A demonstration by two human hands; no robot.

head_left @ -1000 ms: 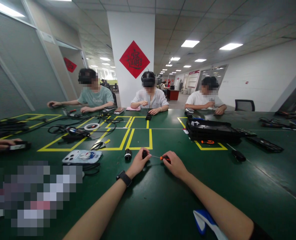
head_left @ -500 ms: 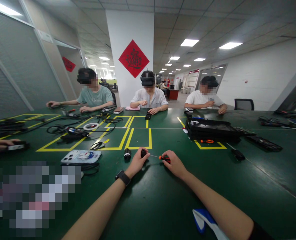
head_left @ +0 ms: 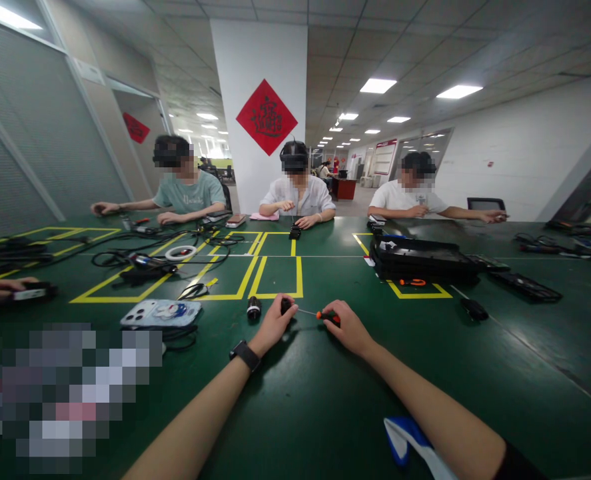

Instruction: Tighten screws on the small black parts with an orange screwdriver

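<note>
My right hand (head_left: 345, 325) is closed on the orange and black handle of a screwdriver (head_left: 329, 318). Its thin metal shaft points left, and the tip meets a small dark cylindrical part (head_left: 286, 305) in my left hand (head_left: 274, 321). Fingers of the left hand wrap round this part, so most of it is hidden. Just left of that hand, a black cylinder with a pale band (head_left: 254, 309) stands on the green table (head_left: 320, 400). Whether the screwdriver tip sits inside the part, I cannot tell.
A phone in a patterned case (head_left: 162, 313) lies on cables at the left. Beyond are tangled black cables (head_left: 150, 263) and yellow tape outlines. At right are a black tool case (head_left: 425, 260), an orange-handled tool (head_left: 412, 283) and another screwdriver (head_left: 474, 309). Co-workers sit across the table.
My hands, the screwdriver and the dark part hold almost the same position. Across the table, the co-worker at the right has stretched an arm out to the right.
</note>
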